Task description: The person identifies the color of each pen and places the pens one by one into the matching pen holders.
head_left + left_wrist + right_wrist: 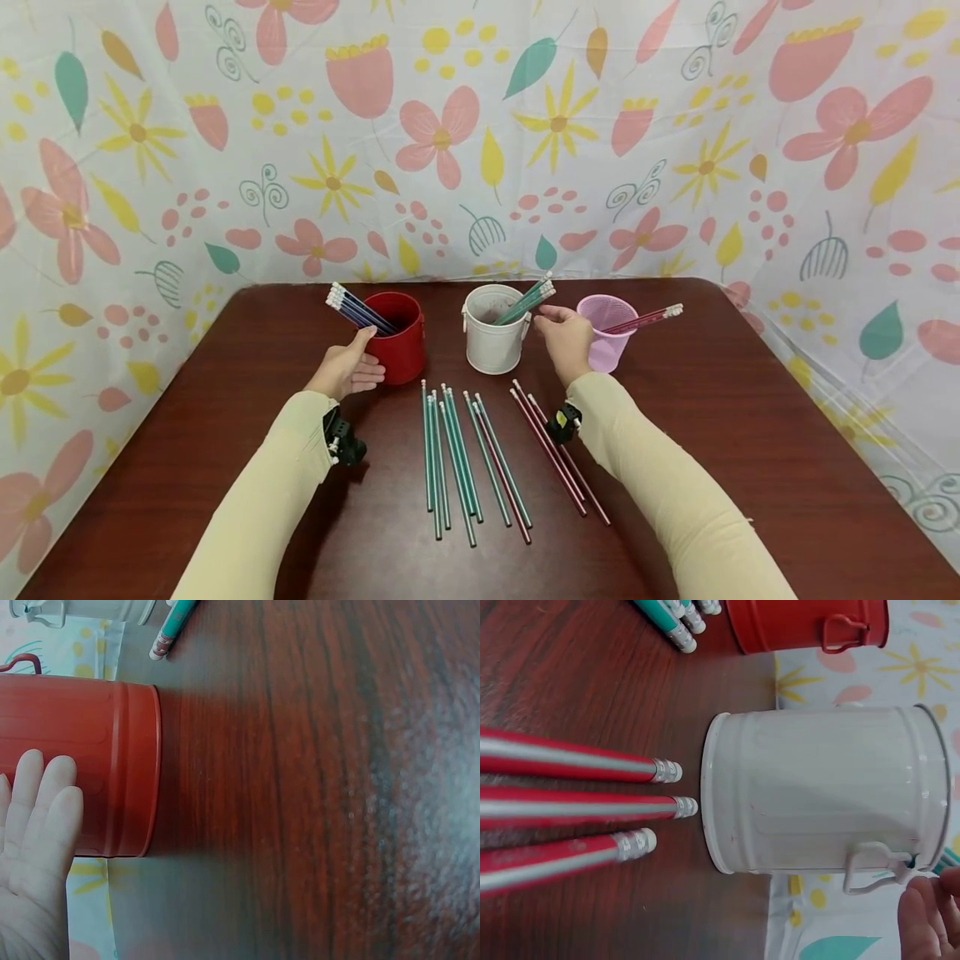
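Observation:
My left hand (pixel 348 368) touches the left side of a red metal bucket (pixel 405 354), its fingers extended along the wall and thumb up by the rim. Dark blue pencils (pixel 356 308), white erasers up, lean out of that bucket towards the hand. Beside the right rim of a white metal bucket (pixel 489 346) is my right hand (pixel 567 342). Its fingertips (pixel 917 900) are right at the bucket's side handle (pixel 874 868). Several green pencils (pixel 527 302) lean out of the white bucket above these fingers. The left wrist view shows straight fingers (pixel 56 780) against red metal.
A pink mesh cup (pixel 604 358) holding red pencils (pixel 648 318) stands right of my right hand. On the brown table (pixel 360 533), green pencils (pixel 453 454) lie in front of the buckets, a red one among them. More red pencils (pixel 551 446) lie further right. Patterned cloth (pixel 450 200) hangs behind.

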{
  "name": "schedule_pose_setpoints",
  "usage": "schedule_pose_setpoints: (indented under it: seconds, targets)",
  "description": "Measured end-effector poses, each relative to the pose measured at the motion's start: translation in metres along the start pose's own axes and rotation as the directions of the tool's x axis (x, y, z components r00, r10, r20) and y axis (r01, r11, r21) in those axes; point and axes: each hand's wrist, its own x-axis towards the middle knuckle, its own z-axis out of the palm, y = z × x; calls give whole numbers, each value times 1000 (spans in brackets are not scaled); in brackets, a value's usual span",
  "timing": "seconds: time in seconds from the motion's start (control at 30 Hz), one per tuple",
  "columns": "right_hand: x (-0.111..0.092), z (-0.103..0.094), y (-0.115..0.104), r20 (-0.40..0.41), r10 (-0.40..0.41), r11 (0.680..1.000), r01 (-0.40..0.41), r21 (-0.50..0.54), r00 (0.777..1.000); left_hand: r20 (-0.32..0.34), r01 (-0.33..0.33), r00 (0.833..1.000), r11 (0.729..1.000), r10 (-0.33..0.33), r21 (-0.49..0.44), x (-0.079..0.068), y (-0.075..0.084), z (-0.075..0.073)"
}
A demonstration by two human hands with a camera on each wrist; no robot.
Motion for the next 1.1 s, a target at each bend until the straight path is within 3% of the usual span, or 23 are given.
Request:
schedule_pose_setpoints:
  seconds: [0.17,0.3,0.37,0.5,0.6,0.7,0.87,1.1]
  targets:
    - [-6,-7,-4,134,32,997,-21,-80,991,3,-11,1000,1000,11,-1,0,0,1]
    - [-13,-10,-5,272,37,977,23,-213,962,9,-18,1000,1000,19,-8,0,0,2]
    - [-17,-11,-5,361,53,956,58,-288,931,5,-14,1000,1000,14,-11,0,0,2]
    - [-27,-10,-7,529,116,902,134,-410,841,5,-6,1000,1000,6,-11,1,0,2]
    - [-36,-9,-9,611,173,866,176,-468,773,12,-7,1000,1000,7,3,1,0,1]
    - [-47,-7,-9,658,201,828,233,-510,726,12,-4,1000,1000,4,12,1,0,1]
    - [-63,-3,-2,708,205,773,331,-541,676,18,-4,1000,1000,3,13,0,2,3]
    - [-78,1,1,750,225,750,381,-541,623,31,-3,1000,1000,3,10,-2,1,2]
